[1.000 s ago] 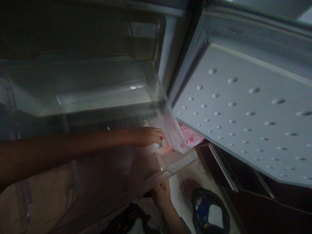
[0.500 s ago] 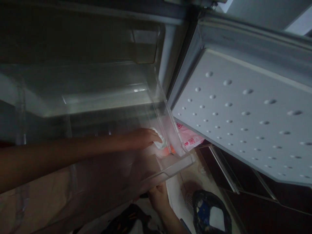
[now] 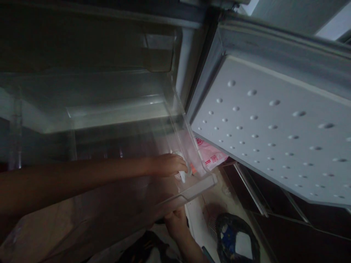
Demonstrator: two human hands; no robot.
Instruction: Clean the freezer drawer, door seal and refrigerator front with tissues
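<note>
From my remote seat I take the clear drawer [image 3: 201, 185] as my landmark; its left end fades into murk at the border of my view, and its near side is dim and blurred. My left hand [image 3: 168, 165] reaches over into the right end of the drawer, closed around a bunched white cloth [image 3: 183, 176]. The fingers cover most of that cloth, so I can make out only its edges, and I can't tell whether it is fabric or paper. My right hand [image 3: 176, 221] is apart from the left, up against the underside of the drawer's front lip; its fingertips are hidden there, so I can't say whether it grips the lip.

Just past the drawer's right end lies a pink bag [image 3: 210, 152], partly covered by the open fridge door [image 3: 263, 131] and partly seen through the drawer's clear wall, its print too small to read. The studded door stands to the right of the drawer and runs out of view. Below the drawer's right corner sits a dark bag [image 3: 229, 235] with blue and white patches, cut off at the bottom. Farther right of the drawer, metal handles [image 3: 251, 190] cross dark cabinet fronts.
</note>
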